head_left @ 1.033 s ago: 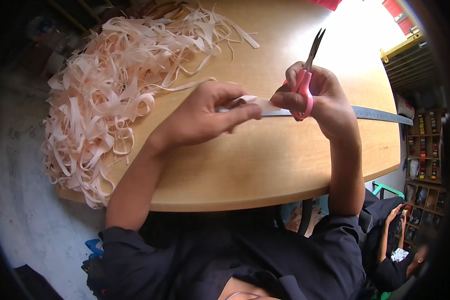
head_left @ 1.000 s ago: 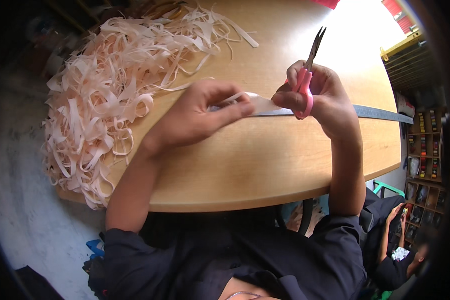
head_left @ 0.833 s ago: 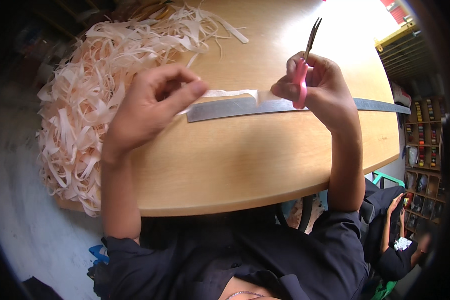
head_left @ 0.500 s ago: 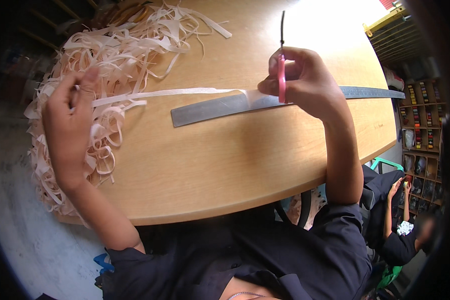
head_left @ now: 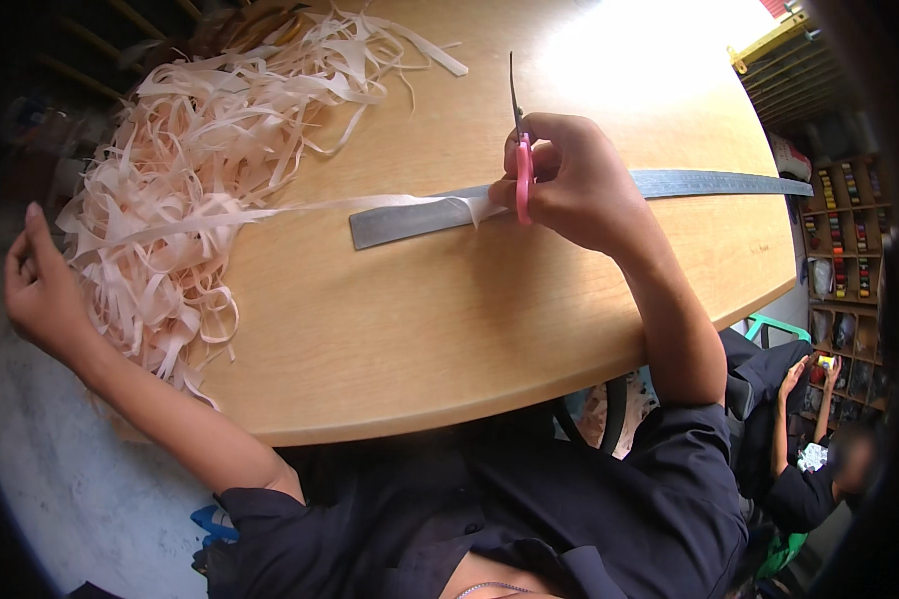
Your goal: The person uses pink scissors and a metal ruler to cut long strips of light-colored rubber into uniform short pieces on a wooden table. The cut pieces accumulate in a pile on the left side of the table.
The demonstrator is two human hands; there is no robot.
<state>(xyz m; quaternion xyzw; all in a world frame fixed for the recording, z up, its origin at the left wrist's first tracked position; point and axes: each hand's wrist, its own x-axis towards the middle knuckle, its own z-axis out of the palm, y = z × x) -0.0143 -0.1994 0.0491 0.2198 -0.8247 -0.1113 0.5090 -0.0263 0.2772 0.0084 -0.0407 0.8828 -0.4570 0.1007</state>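
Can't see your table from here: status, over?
Right grip on pink-handled scissors and pale strip. Strip stretched toward left grip. Strip heap and steel ruler beneath it.

1 pair of pink-handled metal scissors (head_left: pixel 524 185): in right hand (head_left: pixel 581 185), upright, blades pointing away from the body, seen nearly edge-on. 1 long, narrow, pale peach fabric-like strip (head_left: pixel 335 204): right end at same hand, extended leftward toward left hand (head_left: pixel 45 290); contact there unclear. 1 long grey metal ruler (head_left: pixel 410 224): flat, crosswise, part hidden.
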